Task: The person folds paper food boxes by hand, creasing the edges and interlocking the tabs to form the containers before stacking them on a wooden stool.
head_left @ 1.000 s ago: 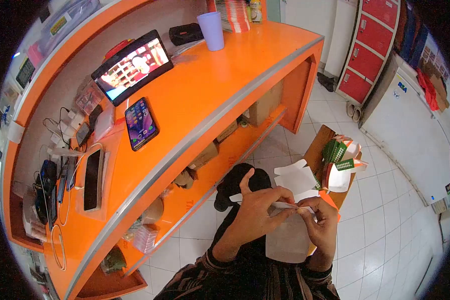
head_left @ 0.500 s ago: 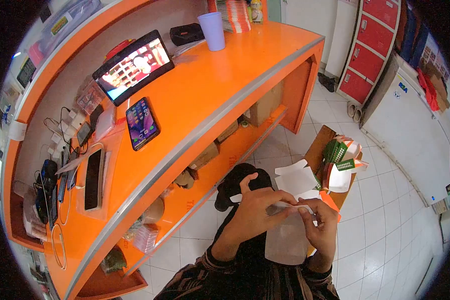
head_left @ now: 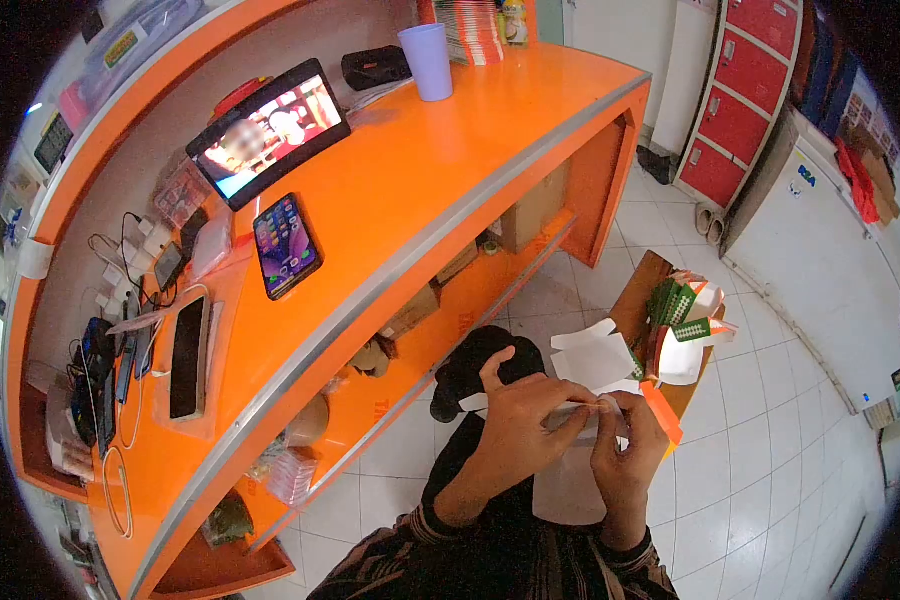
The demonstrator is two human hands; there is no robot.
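Both hands meet over my lap on a flat white cardboard piece with an orange flap. My left hand pinches its top edge from the left, thumb raised. Against the same edge from the right, my right hand curls with its fingers folded over the card. More white cut-outs lie just beyond the hands. Further right is a pile of folded green, white and orange cartons on a wooden stool.
A long orange counter curves along my left, carrying a tablet playing video, a phone, a purple cup and cables. Boxes sit on its lower shelf. Red lockers and white floor tiles lie to the right.
My right hand has turned upward and closed tighter over the card's top edge. The card has lifted slightly and its orange flap now shows on the right. My left hand has barely moved.
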